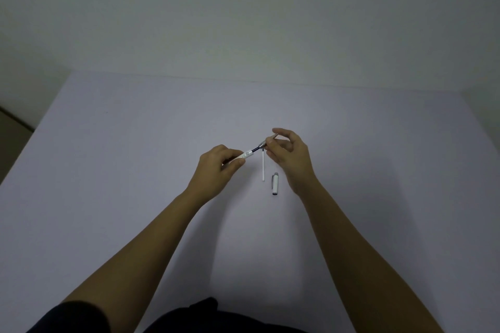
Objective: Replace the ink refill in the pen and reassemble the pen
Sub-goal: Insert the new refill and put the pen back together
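Observation:
My left hand (219, 163) grips the white pen barrel (244, 154), which points up and to the right. My right hand (288, 155) pinches the grey tip section (266, 142) between thumb and fingers. A dark refill (255, 149) bridges the short gap between barrel and tip section. Both hands hover above the table. A thin white refill (263, 167) lies on the table just below the gap, running toward me. The white pen cap (275, 183) with its grey end lies beside that refill, to its right.
The pale lilac table (135, 157) stretches wide on all sides of my hands and meets a plain wall (243, 21) at the back. Its left edge (35, 131) drops off to a darker floor. My dark clothing shows at the bottom.

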Demonstrator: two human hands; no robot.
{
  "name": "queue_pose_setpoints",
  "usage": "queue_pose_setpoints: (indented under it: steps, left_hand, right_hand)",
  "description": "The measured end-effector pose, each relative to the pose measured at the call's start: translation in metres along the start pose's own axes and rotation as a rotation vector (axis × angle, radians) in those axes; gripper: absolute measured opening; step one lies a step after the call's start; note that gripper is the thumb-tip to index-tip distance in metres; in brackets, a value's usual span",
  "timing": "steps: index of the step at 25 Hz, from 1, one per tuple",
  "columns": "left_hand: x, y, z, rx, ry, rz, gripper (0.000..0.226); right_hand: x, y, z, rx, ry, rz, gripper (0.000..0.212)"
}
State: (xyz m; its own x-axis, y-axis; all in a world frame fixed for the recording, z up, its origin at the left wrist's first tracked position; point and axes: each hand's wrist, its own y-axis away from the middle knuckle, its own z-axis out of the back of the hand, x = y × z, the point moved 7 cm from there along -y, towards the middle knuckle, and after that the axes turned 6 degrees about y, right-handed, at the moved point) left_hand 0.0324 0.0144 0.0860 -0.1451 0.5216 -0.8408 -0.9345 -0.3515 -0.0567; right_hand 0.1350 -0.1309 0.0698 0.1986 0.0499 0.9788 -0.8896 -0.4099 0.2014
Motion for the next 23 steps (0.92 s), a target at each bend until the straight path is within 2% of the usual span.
queue_pose_setpoints:
  steps: [8,13,18,19,23]
  left_hand:
    - [-0.006,-0.001,0.008,0.092,-0.001,-0.042,0.016]
    - [-0.016,-0.001,0.014,0.144,-0.074,-0.144,0.018]
    - [-0.024,0.003,0.023,0.071,-0.072,-0.216,0.017]
    - [-0.024,0.005,0.023,0.062,-0.059,-0.211,0.017]
    - [-0.023,0.006,0.029,0.017,-0.021,-0.18,0.016]
  right_hand:
    - [0.01,0.01,-0.005,0.163,0.314,0.083,0.007]
    - [0.021,0.013,-0.008,0.167,0.538,0.187,0.004]
    - [0.037,0.019,-0.015,0.054,0.697,0.293,0.033]
    - [0.04,0.02,-0.017,0.04,0.702,0.306,0.032]
    - [0.048,0.023,-0.026,0.08,0.619,0.314,0.007]
